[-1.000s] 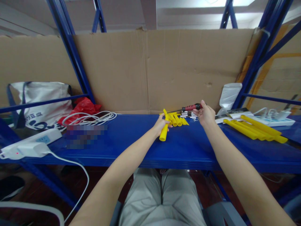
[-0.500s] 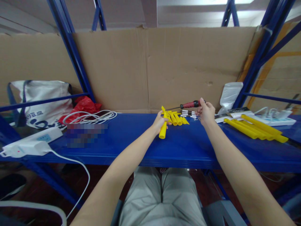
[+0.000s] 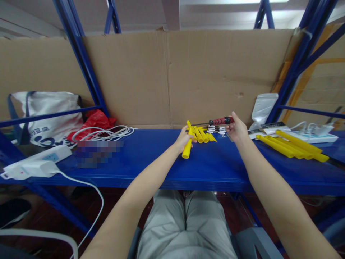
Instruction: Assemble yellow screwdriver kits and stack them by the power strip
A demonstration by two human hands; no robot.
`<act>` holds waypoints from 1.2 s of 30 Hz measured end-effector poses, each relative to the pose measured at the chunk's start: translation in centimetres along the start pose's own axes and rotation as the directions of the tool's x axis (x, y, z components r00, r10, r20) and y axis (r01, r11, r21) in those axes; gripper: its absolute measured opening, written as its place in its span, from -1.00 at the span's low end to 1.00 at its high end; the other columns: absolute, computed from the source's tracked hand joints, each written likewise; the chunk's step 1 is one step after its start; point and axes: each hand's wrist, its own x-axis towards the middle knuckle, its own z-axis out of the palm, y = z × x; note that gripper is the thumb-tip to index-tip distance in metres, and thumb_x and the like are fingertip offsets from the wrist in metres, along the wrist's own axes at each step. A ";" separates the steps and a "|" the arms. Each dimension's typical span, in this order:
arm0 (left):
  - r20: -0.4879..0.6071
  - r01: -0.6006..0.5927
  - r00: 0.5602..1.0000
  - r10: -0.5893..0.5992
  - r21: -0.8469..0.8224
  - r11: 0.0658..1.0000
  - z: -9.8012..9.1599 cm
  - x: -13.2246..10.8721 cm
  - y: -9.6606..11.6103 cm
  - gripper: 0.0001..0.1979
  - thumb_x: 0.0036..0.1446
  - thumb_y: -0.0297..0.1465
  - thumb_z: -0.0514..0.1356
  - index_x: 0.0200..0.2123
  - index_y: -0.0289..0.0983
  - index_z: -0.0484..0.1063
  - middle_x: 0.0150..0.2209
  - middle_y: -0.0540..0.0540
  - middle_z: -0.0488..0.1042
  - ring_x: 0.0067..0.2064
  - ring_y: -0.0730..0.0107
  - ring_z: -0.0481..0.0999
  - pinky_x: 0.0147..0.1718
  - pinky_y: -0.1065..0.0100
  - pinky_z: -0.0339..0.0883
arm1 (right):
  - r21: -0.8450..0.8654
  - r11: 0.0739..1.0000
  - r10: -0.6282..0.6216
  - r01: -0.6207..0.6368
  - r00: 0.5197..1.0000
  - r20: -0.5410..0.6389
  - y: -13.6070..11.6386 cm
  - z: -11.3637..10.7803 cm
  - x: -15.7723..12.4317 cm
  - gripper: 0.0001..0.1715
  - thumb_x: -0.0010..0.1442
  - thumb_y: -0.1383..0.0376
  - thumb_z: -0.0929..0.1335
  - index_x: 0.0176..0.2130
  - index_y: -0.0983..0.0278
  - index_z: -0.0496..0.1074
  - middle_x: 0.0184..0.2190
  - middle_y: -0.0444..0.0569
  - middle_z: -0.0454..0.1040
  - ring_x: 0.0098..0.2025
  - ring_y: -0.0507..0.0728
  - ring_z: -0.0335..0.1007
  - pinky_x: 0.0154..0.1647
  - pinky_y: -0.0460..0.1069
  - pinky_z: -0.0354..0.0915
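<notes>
My left hand (image 3: 183,140) is closed round a yellow tube (image 3: 186,150), whose wide open end points down toward me. In my right hand (image 3: 238,129) is the end of the red and black handle of a screwdriver (image 3: 220,121). The screwdriver lies nearly level, and its thin shaft points left to the upper part of the tube; whether the tip touches it I cannot tell. Just right of my left hand, several short yellow tubes (image 3: 200,136) lie side by side on the blue shelf. Small black and white pieces (image 3: 217,129) lie behind them, below the screwdriver handle.
Several long yellow tubes (image 3: 292,147) lie at the right before a white power strip (image 3: 315,137). On the left are another power strip (image 3: 45,158), a coiled white cable (image 3: 115,133), a red plastic bag (image 3: 98,120) and a cloth bag (image 3: 54,111). Cardboard (image 3: 129,79) stands behind the shelf (image 3: 151,154).
The screwdriver handle has shifted slightly right and down, and my right hand's fingers have opened a little more around its end. My left hand and the yellow tube stay almost in place.
</notes>
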 end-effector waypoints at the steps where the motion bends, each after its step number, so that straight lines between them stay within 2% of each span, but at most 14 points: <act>1: -0.004 -0.003 1.000 0.003 -0.006 1.000 0.0 0.0 0.0 -0.26 0.02 -0.63 0.03 0.25 -0.08 -0.06 0.06 -0.20 0.34 -0.44 0.48 0.53 -0.71 0.55 0.20 | 0.017 1.000 0.026 -0.026 0.999 0.023 -0.1 0.0 0.0 -0.58 0.02 0.04 0.44 -0.51 0.23 0.22 -0.78 -0.31 0.09 -0.75 -0.07 0.12 -0.78 -0.18 0.10; 4: -0.015 -0.003 1.000 0.003 -0.016 1.000 -0.1 0.1 0.1 -0.26 0.02 -0.64 0.03 0.25 -0.09 -0.06 0.08 -0.22 0.33 -0.45 0.49 0.52 -0.70 0.54 0.21 | 0.067 0.994 0.086 -0.088 0.996 0.036 -0.5 0.0 -0.1 -0.58 0.15 0.06 0.35 -0.54 0.24 0.18 -0.76 -0.24 0.19 -0.69 -0.05 0.24 -0.71 -0.18 0.20; 6: -0.018 0.001 1.000 -0.001 -0.012 1.000 -0.1 0.0 0.2 -0.27 0.02 -0.64 0.03 0.24 -0.10 -0.05 0.09 -0.22 0.32 -0.46 0.50 0.52 -0.71 0.55 0.20 | 0.073 0.993 0.095 -0.098 0.995 0.038 -0.6 0.1 -0.2 -0.56 0.19 0.08 0.32 -0.55 0.25 0.16 -0.75 -0.22 0.21 -0.68 -0.05 0.24 -0.71 -0.19 0.21; 12: -0.004 0.010 1.000 -0.010 0.007 1.000 0.1 -0.1 0.1 -0.26 0.02 -0.64 0.05 0.24 -0.07 -0.04 0.03 -0.18 0.37 -0.47 0.51 0.52 -0.70 0.56 0.20 | 0.069 0.997 0.022 -0.025 0.999 0.040 -0.2 -0.2 0.0 -0.49 0.08 0.04 0.40 -0.57 0.23 0.08 -0.79 -0.33 0.03 -0.79 -0.12 -0.09 -0.85 -0.20 -0.12; 18: 0.034 0.016 0.999 -0.016 0.012 1.000 0.1 -0.2 0.0 -0.23 0.00 -0.64 0.04 0.26 -0.10 -0.08 -0.02 -0.18 0.41 -0.47 0.45 0.53 -0.71 0.53 0.20 | 0.060 0.998 -0.013 0.014 1.000 -0.020 -0.4 -0.6 0.1 -0.53 0.08 0.10 0.37 -0.58 0.21 0.05 -0.80 -0.34 -0.07 -0.80 -0.10 -0.15 -0.86 -0.18 -0.15; 20: 0.034 0.011 0.999 -0.012 0.012 1.000 0.1 -0.2 0.1 -0.23 -0.01 -0.64 0.04 0.27 -0.10 -0.08 -0.03 -0.18 0.41 -0.47 0.45 0.53 -0.71 0.53 0.20 | 0.057 0.998 -0.025 0.026 1.000 -0.014 -0.5 -0.5 -0.1 -0.59 0.10 0.12 0.36 -0.57 0.21 0.11 -0.82 -0.35 -0.08 -0.81 -0.10 -0.17 -0.86 -0.18 -0.17; 24: 0.019 0.011 1.000 -0.011 0.011 1.000 0.0 -0.2 0.1 -0.24 0.00 -0.65 0.03 0.26 -0.10 -0.07 -0.04 -0.17 0.42 -0.48 0.47 0.52 -0.71 0.53 0.19 | 0.042 0.997 -0.060 0.059 0.998 0.029 -0.7 -0.3 -0.5 -0.68 0.10 0.09 0.39 -0.47 0.25 0.28 -0.80 -0.34 0.06 -0.81 -0.11 -0.07 -0.84 -0.20 -0.11; 29: 0.009 0.007 1.000 -0.007 0.004 1.000 0.0 -0.3 0.2 -0.25 -0.01 -0.65 0.03 0.25 -0.12 -0.05 -0.03 -0.18 0.41 -0.47 0.47 0.52 -0.71 0.53 0.19 | 0.014 0.999 -0.033 0.032 0.998 0.055 -1.0 0.0 -0.7 -0.62 0.18 0.09 0.35 -0.50 0.27 0.24 -0.72 -0.23 0.29 -0.75 -0.10 0.12 -0.78 -0.21 0.04; 31: 0.002 0.009 1.000 -0.009 0.006 1.000 0.0 -0.3 0.2 -0.25 0.00 -0.65 0.03 0.25 -0.11 -0.06 -0.03 -0.18 0.41 -0.46 0.46 0.52 -0.70 0.53 0.19 | 0.011 0.998 -0.061 0.060 0.995 0.074 -1.0 0.0 -0.7 -0.60 0.18 0.09 0.36 -0.51 0.26 0.21 -0.71 -0.24 0.28 -0.76 -0.11 0.08 -0.79 -0.21 0.02; 36: 0.009 0.018 1.000 -0.018 0.010 1.000 0.1 -0.4 0.2 -0.26 0.01 -0.65 0.02 0.25 -0.11 -0.07 -0.02 -0.17 0.41 -0.47 0.48 0.52 -0.71 0.53 0.18 | 0.028 0.988 -0.151 0.149 0.985 0.080 -0.7 -0.5 -0.3 -0.51 0.07 0.09 0.44 -0.56 0.26 0.13 -0.75 -0.32 0.11 -0.79 -0.15 -0.11 -0.84 -0.22 -0.15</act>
